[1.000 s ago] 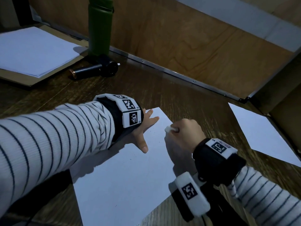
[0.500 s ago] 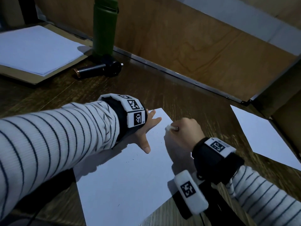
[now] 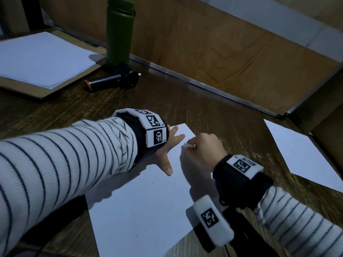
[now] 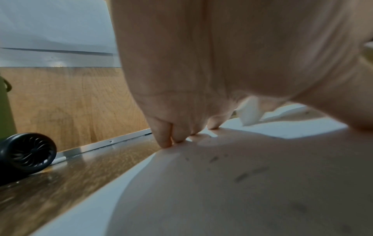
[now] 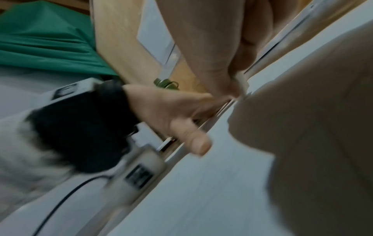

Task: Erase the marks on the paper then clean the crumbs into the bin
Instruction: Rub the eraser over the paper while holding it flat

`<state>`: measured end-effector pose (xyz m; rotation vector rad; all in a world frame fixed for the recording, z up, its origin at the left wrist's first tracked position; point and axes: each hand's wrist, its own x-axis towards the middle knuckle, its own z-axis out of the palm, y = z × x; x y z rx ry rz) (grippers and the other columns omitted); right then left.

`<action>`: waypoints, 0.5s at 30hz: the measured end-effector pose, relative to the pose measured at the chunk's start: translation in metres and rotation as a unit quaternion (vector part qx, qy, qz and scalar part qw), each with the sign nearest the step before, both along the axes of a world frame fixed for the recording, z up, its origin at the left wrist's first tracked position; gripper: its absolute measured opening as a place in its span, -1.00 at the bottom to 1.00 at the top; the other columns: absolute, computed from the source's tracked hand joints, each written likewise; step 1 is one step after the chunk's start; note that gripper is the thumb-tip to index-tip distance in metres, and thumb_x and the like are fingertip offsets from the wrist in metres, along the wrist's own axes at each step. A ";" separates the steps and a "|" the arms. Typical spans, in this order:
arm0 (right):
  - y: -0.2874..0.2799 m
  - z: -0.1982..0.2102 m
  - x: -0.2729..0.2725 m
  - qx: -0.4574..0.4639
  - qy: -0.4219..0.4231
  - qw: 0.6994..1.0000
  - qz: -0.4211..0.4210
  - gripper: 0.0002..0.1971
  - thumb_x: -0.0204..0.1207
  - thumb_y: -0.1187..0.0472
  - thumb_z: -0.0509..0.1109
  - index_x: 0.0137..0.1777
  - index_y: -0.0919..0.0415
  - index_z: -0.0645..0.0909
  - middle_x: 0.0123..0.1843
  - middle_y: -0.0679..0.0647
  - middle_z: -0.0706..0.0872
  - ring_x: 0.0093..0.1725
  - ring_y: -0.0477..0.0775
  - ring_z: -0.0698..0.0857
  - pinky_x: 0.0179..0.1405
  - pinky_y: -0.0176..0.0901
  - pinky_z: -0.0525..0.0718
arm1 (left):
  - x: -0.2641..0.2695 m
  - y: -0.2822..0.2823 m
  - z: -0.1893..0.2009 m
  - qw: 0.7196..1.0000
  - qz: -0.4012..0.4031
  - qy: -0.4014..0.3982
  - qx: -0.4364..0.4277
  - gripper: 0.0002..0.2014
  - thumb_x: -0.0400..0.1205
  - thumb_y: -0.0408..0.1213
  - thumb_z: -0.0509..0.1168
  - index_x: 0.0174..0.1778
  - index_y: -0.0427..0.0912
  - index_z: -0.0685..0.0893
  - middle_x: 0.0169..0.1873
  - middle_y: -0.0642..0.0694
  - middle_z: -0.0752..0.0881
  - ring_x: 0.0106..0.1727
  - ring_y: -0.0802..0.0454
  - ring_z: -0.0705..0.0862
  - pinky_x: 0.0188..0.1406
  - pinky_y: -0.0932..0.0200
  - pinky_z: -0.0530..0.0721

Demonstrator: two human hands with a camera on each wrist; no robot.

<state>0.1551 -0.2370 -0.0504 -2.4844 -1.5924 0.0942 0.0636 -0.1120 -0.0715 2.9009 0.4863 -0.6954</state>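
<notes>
A white sheet of paper (image 3: 141,204) lies on the dark wooden table. My left hand (image 3: 168,145) presses flat on its far left part, fingers spread and straight. My right hand (image 3: 202,149) is curled around a small white eraser (image 3: 187,145), whose tip touches the paper near the far corner. In the left wrist view the eraser (image 4: 249,113) shows beyond my fingertips (image 4: 165,140), and dark crumbs (image 4: 242,176) are scattered on the paper (image 4: 201,199). Small dark specks (image 3: 153,182) also dot the sheet in the head view. No bin is in view.
A green bottle (image 3: 119,30) stands at the back, with a black handheld fan-like device (image 3: 113,81) lying before it. A pad of white paper on a brown board (image 3: 39,58) sits at the far left. Another white sheet (image 3: 300,154) lies at the right. A wooden wall (image 3: 222,52) borders the table.
The right hand with the eraser has shifted slightly across the paper's far corner; the left hand stays pressed in place. The head view has drifted a little.
</notes>
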 end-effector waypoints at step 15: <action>-0.008 -0.006 -0.018 -0.018 0.021 0.996 0.088 -0.64 0.49 0.12 0.25 -0.55 0.12 0.37 -0.55 0.01 0.40 -0.48 0.01 0.40 -0.46 -0.25 0.31 | 0.002 -0.011 0.010 0.999 0.028 -0.023 -0.021 0.17 0.40 0.10 0.48 0.66 -0.10 -0.25 0.65 -0.23 -0.24 0.67 -0.21 -0.20 0.59 -0.20 -0.04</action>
